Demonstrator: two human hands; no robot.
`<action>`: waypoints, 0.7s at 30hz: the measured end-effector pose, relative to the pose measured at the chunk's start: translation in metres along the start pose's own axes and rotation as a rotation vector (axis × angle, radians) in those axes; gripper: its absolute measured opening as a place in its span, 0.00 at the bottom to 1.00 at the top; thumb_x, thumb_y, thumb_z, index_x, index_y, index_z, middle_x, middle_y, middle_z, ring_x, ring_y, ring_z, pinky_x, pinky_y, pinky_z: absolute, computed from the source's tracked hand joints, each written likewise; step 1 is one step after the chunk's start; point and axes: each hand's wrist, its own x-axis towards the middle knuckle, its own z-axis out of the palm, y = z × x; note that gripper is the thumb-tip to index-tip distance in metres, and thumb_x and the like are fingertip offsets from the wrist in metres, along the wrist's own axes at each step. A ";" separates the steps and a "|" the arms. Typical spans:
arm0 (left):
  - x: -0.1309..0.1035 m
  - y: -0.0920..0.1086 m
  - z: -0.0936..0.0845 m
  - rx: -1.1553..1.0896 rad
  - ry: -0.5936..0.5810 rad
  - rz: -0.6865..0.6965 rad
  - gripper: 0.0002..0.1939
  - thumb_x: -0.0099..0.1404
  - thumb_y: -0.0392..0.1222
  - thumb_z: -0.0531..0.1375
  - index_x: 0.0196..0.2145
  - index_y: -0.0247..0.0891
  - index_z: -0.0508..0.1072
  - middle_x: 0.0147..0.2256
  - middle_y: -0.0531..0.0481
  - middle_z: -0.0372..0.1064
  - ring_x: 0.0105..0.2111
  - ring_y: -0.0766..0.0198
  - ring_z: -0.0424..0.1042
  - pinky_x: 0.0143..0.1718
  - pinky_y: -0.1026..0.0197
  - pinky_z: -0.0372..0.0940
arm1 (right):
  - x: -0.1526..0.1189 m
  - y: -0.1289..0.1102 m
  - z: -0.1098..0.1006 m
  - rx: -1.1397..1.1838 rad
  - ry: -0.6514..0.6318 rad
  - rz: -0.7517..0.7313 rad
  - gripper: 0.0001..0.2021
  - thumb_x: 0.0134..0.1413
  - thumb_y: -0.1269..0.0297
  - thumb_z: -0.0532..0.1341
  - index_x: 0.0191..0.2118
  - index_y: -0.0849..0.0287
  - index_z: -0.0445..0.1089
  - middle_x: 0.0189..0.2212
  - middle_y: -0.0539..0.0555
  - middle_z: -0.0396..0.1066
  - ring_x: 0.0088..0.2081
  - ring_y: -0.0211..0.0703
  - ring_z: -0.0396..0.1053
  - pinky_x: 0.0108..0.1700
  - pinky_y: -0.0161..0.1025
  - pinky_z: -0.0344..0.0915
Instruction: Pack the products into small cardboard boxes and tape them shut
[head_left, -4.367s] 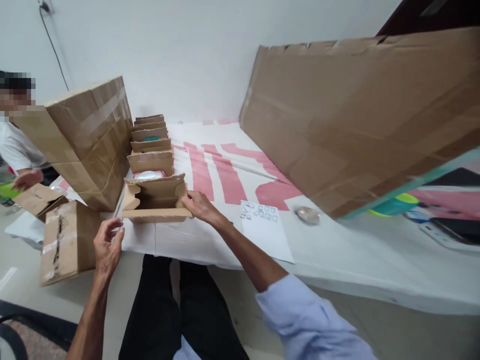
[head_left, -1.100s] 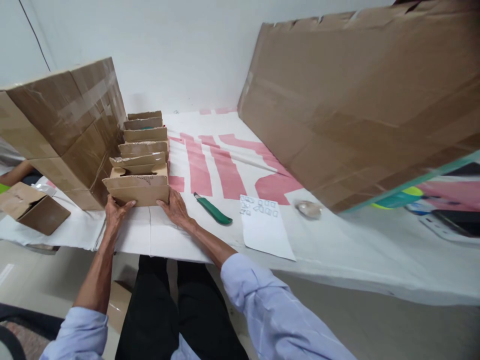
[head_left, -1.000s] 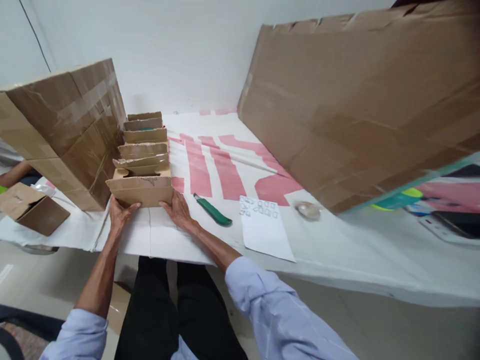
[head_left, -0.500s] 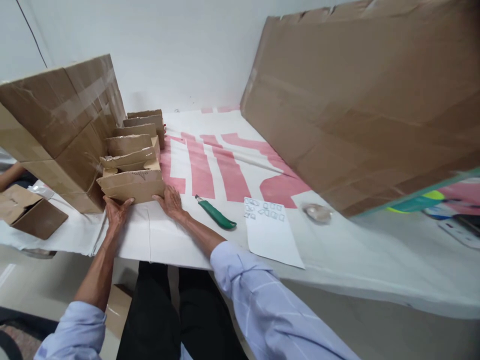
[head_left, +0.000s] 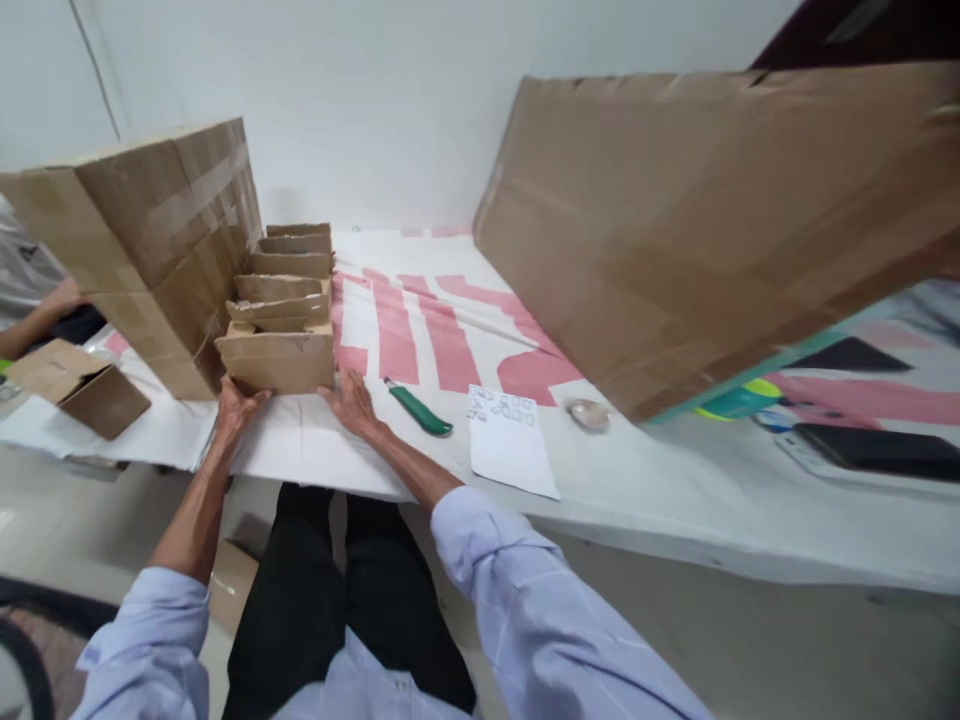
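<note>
A row of several open cardboard boxes stands along the left of the table, their flaps upright. At the nearest cardboard box (head_left: 277, 362), my left hand (head_left: 236, 408) grips the lower left corner, its thumb along the bottom front edge. My right hand (head_left: 352, 402) is around the lower right corner, thumb in front and fingers along the side. The fingertips of my left hand are partly hidden behind the box. To the right of my right hand lies a green utility knife (head_left: 418, 408). A white paper (head_left: 510, 455) with small drawn boxes is beside it.
A tall taped cardboard stack (head_left: 161, 250) borders the row on the left. The large cardboard panel (head_left: 675, 230) leans over the right side. A roll of clear tape (head_left: 589, 414), a phone (head_left: 877, 448) and a small carton (head_left: 94, 390) lie about. Another person's arm (head_left: 49, 312) shows far left.
The view has shifted slightly, bringing more of the right side into sight. Both hands keep their places at the nearest box; its front flap looks slightly straighter.
</note>
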 end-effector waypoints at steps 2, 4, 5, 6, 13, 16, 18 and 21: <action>-0.025 0.005 -0.012 0.043 0.018 -0.034 0.34 0.48 0.42 0.76 0.52 0.38 0.73 0.55 0.35 0.77 0.59 0.40 0.76 0.62 0.39 0.70 | -0.015 0.003 -0.009 0.010 -0.011 0.024 0.23 0.70 0.57 0.60 0.65 0.62 0.66 0.58 0.69 0.73 0.61 0.62 0.67 0.65 0.59 0.65; -0.059 0.006 -0.033 0.074 0.013 -0.062 0.30 0.52 0.44 0.74 0.52 0.38 0.76 0.55 0.36 0.78 0.57 0.43 0.77 0.59 0.43 0.72 | -0.031 0.009 -0.015 0.002 0.000 0.023 0.23 0.69 0.58 0.60 0.64 0.62 0.66 0.58 0.68 0.72 0.60 0.60 0.67 0.65 0.60 0.65; -0.079 0.005 -0.047 0.081 0.012 -0.082 0.27 0.55 0.46 0.73 0.52 0.38 0.78 0.54 0.38 0.79 0.55 0.45 0.79 0.57 0.46 0.74 | -0.038 0.013 -0.017 -0.016 0.012 0.009 0.23 0.68 0.59 0.60 0.64 0.63 0.66 0.58 0.68 0.72 0.58 0.59 0.68 0.64 0.58 0.66; -0.099 0.004 -0.064 0.090 0.020 -0.108 0.24 0.58 0.48 0.71 0.51 0.39 0.79 0.52 0.39 0.81 0.53 0.48 0.80 0.55 0.48 0.75 | -0.045 0.015 -0.019 -0.024 0.014 -0.001 0.24 0.68 0.59 0.61 0.64 0.64 0.65 0.58 0.69 0.72 0.57 0.57 0.69 0.64 0.56 0.66; -0.221 -0.005 -0.158 0.143 0.155 -0.318 0.21 0.54 0.60 0.68 0.34 0.38 0.81 0.34 0.41 0.83 0.35 0.50 0.82 0.44 0.48 0.78 | -0.083 0.008 -0.017 -0.043 -0.006 -0.015 0.19 0.65 0.61 0.59 0.58 0.61 0.69 0.52 0.66 0.75 0.54 0.57 0.71 0.61 0.58 0.68; -0.228 -0.011 -0.152 0.111 0.119 -0.322 0.22 0.52 0.61 0.69 0.33 0.39 0.82 0.33 0.40 0.84 0.34 0.49 0.83 0.40 0.48 0.79 | -0.078 0.005 -0.013 -0.056 0.001 -0.042 0.19 0.64 0.58 0.59 0.57 0.60 0.71 0.50 0.66 0.75 0.53 0.60 0.72 0.60 0.59 0.70; -0.218 -0.011 -0.138 0.090 0.089 -0.303 0.22 0.53 0.60 0.69 0.36 0.39 0.83 0.35 0.39 0.84 0.36 0.47 0.84 0.42 0.47 0.80 | -0.070 0.006 -0.012 -0.039 -0.011 -0.044 0.21 0.65 0.57 0.59 0.58 0.60 0.71 0.51 0.67 0.75 0.54 0.62 0.72 0.61 0.61 0.69; -0.192 -0.004 -0.115 0.072 0.042 -0.262 0.23 0.56 0.58 0.69 0.42 0.38 0.83 0.40 0.39 0.85 0.40 0.47 0.85 0.47 0.45 0.80 | -0.063 0.009 -0.011 0.006 -0.033 -0.024 0.24 0.64 0.54 0.60 0.61 0.60 0.70 0.53 0.68 0.75 0.54 0.64 0.72 0.60 0.63 0.69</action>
